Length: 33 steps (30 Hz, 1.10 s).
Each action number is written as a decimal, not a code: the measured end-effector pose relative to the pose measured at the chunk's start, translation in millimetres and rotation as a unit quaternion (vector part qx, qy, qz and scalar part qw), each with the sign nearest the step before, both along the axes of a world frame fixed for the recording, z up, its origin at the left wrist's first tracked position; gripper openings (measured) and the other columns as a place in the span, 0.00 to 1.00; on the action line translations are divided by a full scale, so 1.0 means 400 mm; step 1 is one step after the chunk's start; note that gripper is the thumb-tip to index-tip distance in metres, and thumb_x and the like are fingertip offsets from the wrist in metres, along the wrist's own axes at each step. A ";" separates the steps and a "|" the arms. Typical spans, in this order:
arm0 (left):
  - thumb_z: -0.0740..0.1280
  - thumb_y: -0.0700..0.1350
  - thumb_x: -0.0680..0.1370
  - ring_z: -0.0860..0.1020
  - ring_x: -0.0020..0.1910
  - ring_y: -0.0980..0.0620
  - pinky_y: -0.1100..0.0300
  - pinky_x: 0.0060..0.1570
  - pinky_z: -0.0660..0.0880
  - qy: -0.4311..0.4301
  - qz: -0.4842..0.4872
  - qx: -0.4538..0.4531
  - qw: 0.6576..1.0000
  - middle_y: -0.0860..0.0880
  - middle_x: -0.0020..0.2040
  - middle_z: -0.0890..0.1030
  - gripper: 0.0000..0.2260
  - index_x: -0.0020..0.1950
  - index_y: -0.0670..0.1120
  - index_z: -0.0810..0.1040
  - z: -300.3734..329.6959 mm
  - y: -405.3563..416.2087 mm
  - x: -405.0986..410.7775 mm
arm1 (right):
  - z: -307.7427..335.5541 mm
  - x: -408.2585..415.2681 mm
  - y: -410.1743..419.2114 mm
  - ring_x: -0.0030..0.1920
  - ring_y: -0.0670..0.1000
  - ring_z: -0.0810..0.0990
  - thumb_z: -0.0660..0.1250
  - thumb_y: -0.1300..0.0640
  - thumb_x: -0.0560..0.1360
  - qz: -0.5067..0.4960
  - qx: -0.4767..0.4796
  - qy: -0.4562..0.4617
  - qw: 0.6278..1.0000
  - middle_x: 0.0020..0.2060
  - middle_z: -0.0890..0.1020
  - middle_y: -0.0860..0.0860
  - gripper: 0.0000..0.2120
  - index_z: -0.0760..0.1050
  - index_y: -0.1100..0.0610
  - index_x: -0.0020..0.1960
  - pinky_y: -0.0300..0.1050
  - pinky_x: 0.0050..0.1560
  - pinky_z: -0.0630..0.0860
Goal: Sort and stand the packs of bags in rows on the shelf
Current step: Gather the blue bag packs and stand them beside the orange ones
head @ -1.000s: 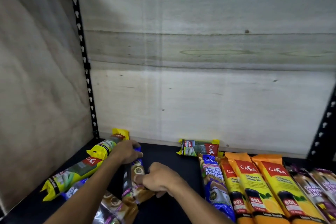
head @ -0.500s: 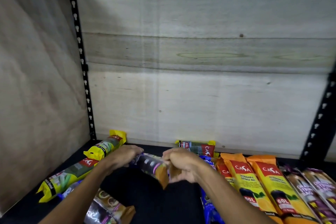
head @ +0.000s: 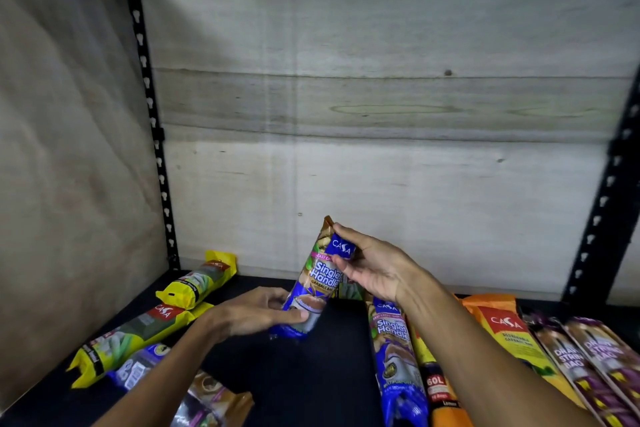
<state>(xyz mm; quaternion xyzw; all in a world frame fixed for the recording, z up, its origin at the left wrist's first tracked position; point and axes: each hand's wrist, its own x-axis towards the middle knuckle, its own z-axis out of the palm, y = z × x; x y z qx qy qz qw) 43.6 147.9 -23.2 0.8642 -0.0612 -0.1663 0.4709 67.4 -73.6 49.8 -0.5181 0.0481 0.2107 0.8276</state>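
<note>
Blue pack (head: 317, 282) now tipped near upright off shelf (head: 322, 374); left hand (head: 258, 314) grips base, right hand (head: 372, 265) pinches top, ready to stand

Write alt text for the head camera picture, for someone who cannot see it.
Two hands hold a blue Single Handle garbage bag pack nearly upright above a dark shelf: the right hand pinches its top, the left hand grips its bottom. Yellow packs lie to the left; blue, orange and purple packs lie flat to the right.

Dim light, motion blur, wide-angle edge distortion.
</note>
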 end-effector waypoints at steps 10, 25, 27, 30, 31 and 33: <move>0.70 0.68 0.68 0.76 0.40 0.57 0.61 0.48 0.73 0.045 -0.084 -0.006 0.995 0.51 0.44 0.83 0.26 0.53 0.49 0.83 -0.009 -0.081 -0.033 | -0.067 0.048 -0.023 0.22 0.46 0.74 0.73 0.42 0.73 -0.053 -0.414 -0.143 0.897 0.25 0.80 0.49 0.20 0.81 0.61 0.46 0.38 0.25 0.71; 0.70 0.63 0.73 0.76 0.38 0.59 0.65 0.43 0.74 0.090 -0.123 0.091 0.984 0.55 0.47 0.82 0.20 0.55 0.50 0.77 -0.026 -0.151 -0.042 | -0.127 0.017 0.001 0.57 0.57 0.83 0.67 0.39 0.77 0.008 -0.700 -0.174 0.693 0.60 0.82 0.58 0.30 0.70 0.61 0.67 0.41 0.32 0.69; 0.70 0.63 0.73 0.75 0.38 0.60 0.66 0.42 0.74 0.088 -0.120 0.098 0.984 0.55 0.47 0.82 0.19 0.53 0.50 0.77 -0.027 -0.156 -0.043 | -0.130 0.010 0.001 0.57 0.57 0.82 0.67 0.41 0.77 0.012 -0.704 -0.181 0.687 0.60 0.82 0.57 0.28 0.71 0.61 0.66 0.42 0.38 0.72; 0.71 0.62 0.72 0.75 0.37 0.59 0.66 0.41 0.75 0.082 -0.109 0.097 0.986 0.54 0.47 0.82 0.18 0.51 0.50 0.78 -0.023 -0.160 -0.045 | -0.133 0.001 -0.003 0.56 0.56 0.83 0.68 0.43 0.77 0.020 -0.709 -0.189 0.679 0.59 0.83 0.57 0.24 0.75 0.62 0.63 0.43 0.42 0.74; 0.72 0.62 0.72 0.76 0.37 0.59 0.66 0.41 0.75 0.082 -0.105 0.095 0.987 0.54 0.47 0.82 0.17 0.50 0.50 0.79 -0.022 -0.161 -0.044 | -0.133 -0.001 -0.005 0.56 0.56 0.83 0.68 0.44 0.77 0.025 -0.712 -0.191 0.675 0.58 0.83 0.57 0.23 0.76 0.62 0.63 0.43 0.42 0.74; 0.72 0.61 0.72 0.76 0.37 0.59 0.65 0.41 0.75 0.083 -0.101 0.098 0.987 0.55 0.45 0.83 0.15 0.48 0.52 0.78 -0.018 -0.163 -0.043 | -0.135 -0.004 -0.007 0.56 0.55 0.83 0.68 0.46 0.78 0.034 -0.714 -0.196 0.672 0.59 0.83 0.57 0.22 0.77 0.62 0.62 0.43 0.44 0.75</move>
